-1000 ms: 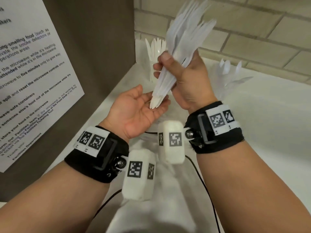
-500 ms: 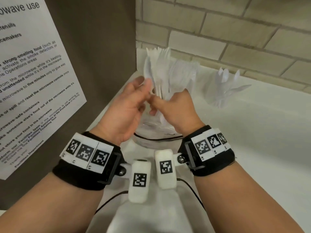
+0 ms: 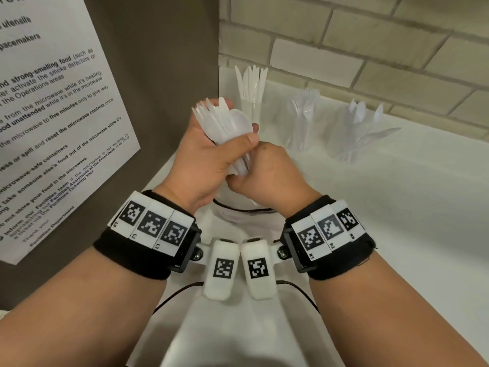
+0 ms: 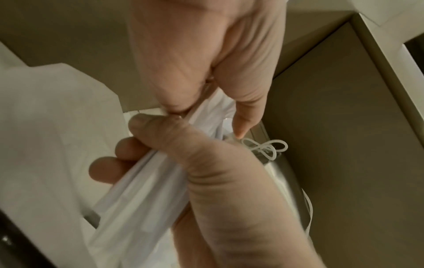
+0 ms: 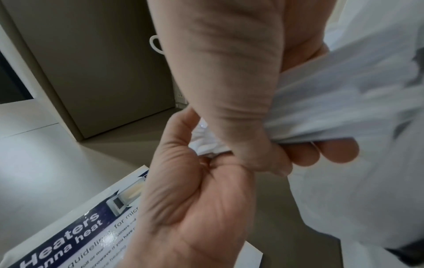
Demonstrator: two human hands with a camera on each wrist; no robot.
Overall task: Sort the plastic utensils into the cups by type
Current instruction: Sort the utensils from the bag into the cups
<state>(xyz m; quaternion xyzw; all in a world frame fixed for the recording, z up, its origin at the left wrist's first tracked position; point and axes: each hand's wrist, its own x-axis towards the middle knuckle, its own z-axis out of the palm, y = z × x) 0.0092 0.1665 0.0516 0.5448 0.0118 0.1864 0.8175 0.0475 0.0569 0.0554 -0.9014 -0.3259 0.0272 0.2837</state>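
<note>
My left hand (image 3: 206, 157) wraps the utensil bundle (image 3: 227, 128), heads pointing up-left; my right hand (image 3: 267, 176) pinches its lower handle ends. The knife cup (image 3: 250, 107) sits just beyond, nearest the left.

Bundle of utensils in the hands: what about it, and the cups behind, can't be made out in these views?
- Bundle of utensils: its mix of types is unclear; the left hand wraps it in the head view, and motion blur smears it in the right wrist view.
- Right hand: whether it pinches the handle ends is hidden by its own back and the left thumb.
- Middle cup: contents too faint to name.
</note>
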